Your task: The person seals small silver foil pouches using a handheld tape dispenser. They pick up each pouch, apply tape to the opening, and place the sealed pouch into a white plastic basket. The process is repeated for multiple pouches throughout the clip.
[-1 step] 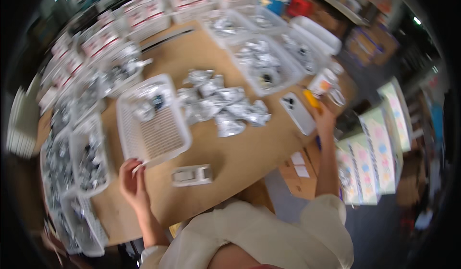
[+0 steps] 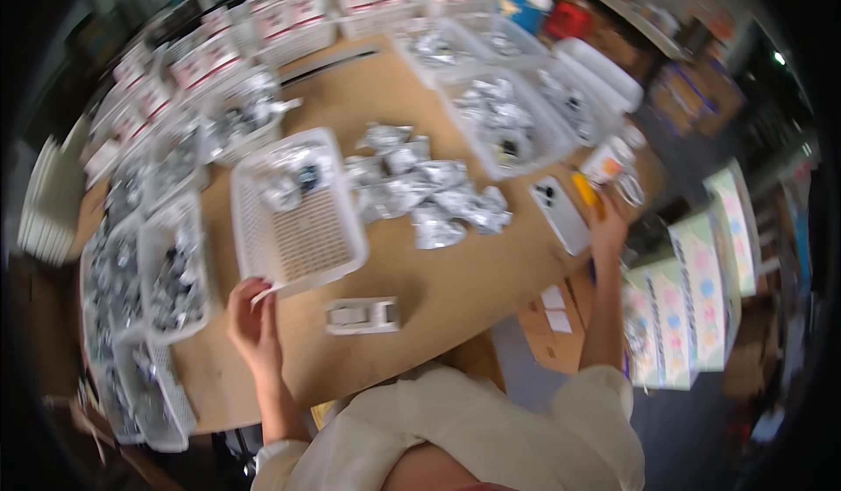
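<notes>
My left hand point(image 2: 254, 320) is at the near left corner of a white perforated plastic basket point(image 2: 300, 274). Its thumb and fingers pinch something small and white; whether this is the basket's rim or a separate piece is unclear. Inside the basket lie silvery foil packets point(image 2: 282, 191) and a dark blue piece point(image 2: 308, 177). At the table's right edge, my right hand point(image 2: 608, 224) closes around the lower end of a slim yellow object point(image 2: 585, 189), its kind blurred. Close by are a white phone point(image 2: 561, 215) and a white bottle point(image 2: 606, 160) with an orange label.
Foil packets point(image 2: 429, 189) are heaped mid-table. A small white device or case point(image 2: 363, 316) lies near the front edge. Clear bins point(image 2: 536, 162) stand far right; more filled baskets point(image 2: 173, 272) line the left side. A cardboard box point(image 2: 561, 324) stands below the table's right edge.
The whole scene sits slightly further right in the picture as the view shifts. Both hands keep nearly the same places and grips.
</notes>
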Motion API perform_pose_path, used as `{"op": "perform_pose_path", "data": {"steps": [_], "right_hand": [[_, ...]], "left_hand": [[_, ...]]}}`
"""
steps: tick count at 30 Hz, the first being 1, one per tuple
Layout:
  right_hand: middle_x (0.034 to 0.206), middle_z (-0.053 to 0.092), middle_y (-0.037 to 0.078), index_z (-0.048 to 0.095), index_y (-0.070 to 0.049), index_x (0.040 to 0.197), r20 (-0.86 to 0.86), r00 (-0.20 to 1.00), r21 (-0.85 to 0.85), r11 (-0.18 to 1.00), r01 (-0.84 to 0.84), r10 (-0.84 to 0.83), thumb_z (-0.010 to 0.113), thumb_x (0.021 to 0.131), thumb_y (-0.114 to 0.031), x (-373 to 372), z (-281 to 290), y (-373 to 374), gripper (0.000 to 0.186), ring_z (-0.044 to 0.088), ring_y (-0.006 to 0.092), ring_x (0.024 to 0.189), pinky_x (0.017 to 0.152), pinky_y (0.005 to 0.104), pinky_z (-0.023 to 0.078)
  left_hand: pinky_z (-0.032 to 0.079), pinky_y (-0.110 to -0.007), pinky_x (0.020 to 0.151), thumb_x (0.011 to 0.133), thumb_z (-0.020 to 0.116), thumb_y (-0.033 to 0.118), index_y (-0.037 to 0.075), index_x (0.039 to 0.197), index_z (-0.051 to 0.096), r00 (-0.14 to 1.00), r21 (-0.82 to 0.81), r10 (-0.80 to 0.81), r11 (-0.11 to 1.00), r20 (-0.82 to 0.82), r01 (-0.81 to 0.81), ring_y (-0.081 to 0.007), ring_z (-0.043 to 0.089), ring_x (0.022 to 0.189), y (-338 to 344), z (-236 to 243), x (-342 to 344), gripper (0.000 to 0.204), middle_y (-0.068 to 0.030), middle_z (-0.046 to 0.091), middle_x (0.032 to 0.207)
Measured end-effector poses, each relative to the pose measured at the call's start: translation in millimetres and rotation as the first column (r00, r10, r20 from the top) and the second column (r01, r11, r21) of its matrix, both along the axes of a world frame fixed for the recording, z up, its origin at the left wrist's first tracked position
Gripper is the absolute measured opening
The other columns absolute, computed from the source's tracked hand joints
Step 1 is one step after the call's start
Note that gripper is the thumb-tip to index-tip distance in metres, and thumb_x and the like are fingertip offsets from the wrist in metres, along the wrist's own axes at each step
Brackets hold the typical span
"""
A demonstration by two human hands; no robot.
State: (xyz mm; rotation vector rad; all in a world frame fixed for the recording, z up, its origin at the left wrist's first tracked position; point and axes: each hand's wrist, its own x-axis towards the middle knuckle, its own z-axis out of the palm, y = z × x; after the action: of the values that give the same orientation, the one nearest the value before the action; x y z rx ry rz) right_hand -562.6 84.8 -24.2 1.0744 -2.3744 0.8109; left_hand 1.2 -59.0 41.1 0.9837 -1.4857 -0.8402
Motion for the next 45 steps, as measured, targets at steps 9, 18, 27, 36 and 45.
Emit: {"op": "perform_pose_path", "data": {"steps": [9,18,27,36,45], "right_hand": [[0.103,0.065,0.015,0.065,-0.002,0.108,0.023,0.676,-0.229,0.662,-0.713,0.736,0.067,0.083,-0.003,195.8,89.4,-99.9,0.025,0.064,0.0296,0.091,0.081,0.0358,0.05],[0.112,0.063,0.016,0.063,-0.001,0.112,0.167,0.245,0.048,0.24,-0.969,0.955,0.068,0.083,-0.012,361.5,92.5,-275.6,0.032,0.061,0.0325,0.103,0.087,0.039,0.05],[0.087,0.067,0.021,0.066,-0.001,0.082,0.091,0.448,0.339,0.395,-0.854,0.889,0.053,0.079,-0.003,391.7,52.8,-344.0,0.014,0.066,0.038,0.081,0.073,0.0455,0.054],[0.085,0.066,0.013,0.066,0.0,0.087,0.075,0.241,-0.21,0.252,-0.945,0.968,0.067,0.078,0.002,402.9,117.1,-241.9,0.009,0.066,0.0279,0.071,0.062,0.0346,0.053],[0.083,0.063,0.012,0.066,-0.001,0.087,-0.152,0.202,-0.396,0.127,-0.909,0.968,0.076,0.068,0.01,381.6,95.0,-79.5,0.024,0.062,0.0224,0.066,0.057,0.0294,0.05]], "left_hand": [[0.041,-0.047,0.099,0.068,0.08,0.012,0.006,0.1,0.068,0.699,-0.376,0.198,0.92,0.687,0.11,-0.0281,0.058,0.108,-12.1,15.9,10.0,0.034,-0.0078,0.066,0.108],[0.033,-0.052,0.108,0.071,0.08,0.019,0.009,0.098,0.071,0.742,-0.37,0.166,0.921,0.649,0.117,-0.0196,0.065,0.097,-20.4,-17.4,15.7,0.03,-0.0033,0.07,0.093],[0.035,-0.05,0.107,0.071,0.08,0.023,0.011,0.096,0.072,0.771,-0.417,0.254,0.909,0.584,0.017,-0.0163,0.066,0.086,-13.2,-19.6,15.1,0.029,-0.001,0.069,0.086],[0.034,-0.049,0.108,0.075,0.078,0.019,0.004,0.11,0.065,0.875,-0.347,0.228,0.935,0.427,-0.074,-0.0296,0.058,0.113,-9.4,-13.7,20.5,0.04,-0.0127,0.064,0.111],[0.046,-0.04,0.099,0.086,0.069,0.016,-0.003,0.134,0.038,0.643,0.126,-0.389,0.787,-0.66,0.604,-0.026,0.059,0.114,34.1,2.9,-9.7,0.06,-0.0175,0.058,0.124]]}}
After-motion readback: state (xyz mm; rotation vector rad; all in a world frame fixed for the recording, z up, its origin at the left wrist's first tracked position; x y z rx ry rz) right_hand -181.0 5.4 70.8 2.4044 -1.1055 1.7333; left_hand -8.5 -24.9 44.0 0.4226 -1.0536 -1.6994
